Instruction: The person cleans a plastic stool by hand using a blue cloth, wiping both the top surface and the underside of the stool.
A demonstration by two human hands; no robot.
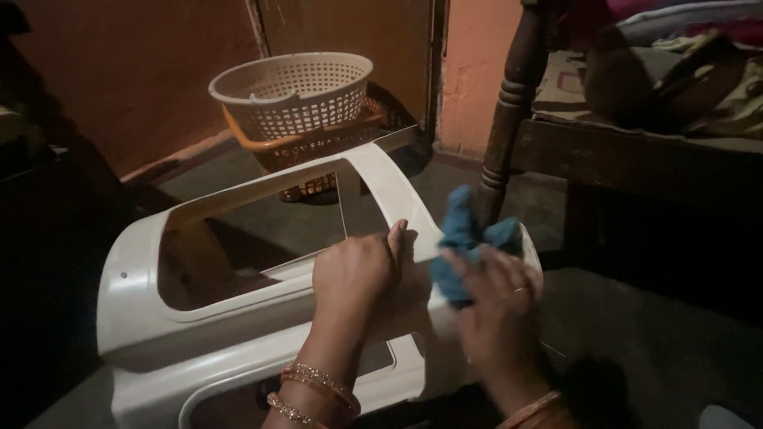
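- Dim overall, warm orange cast.
- Brightest on the cream plastic stool (pixel 238 302).
- Deep shadow at left and lower right.
- Motion-blurred right hand (pixel 497 306).

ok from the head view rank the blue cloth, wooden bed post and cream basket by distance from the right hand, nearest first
1. blue cloth, under the right hand
2. wooden bed post, up and just right
3. cream basket, far back on the left

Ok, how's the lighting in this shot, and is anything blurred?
Head view: dim, warm light; the left edge sinks into shadow. The white plastic stool catches the most light. The right hand with the blue cloth is motion-blurred; the left hand looks sharper.
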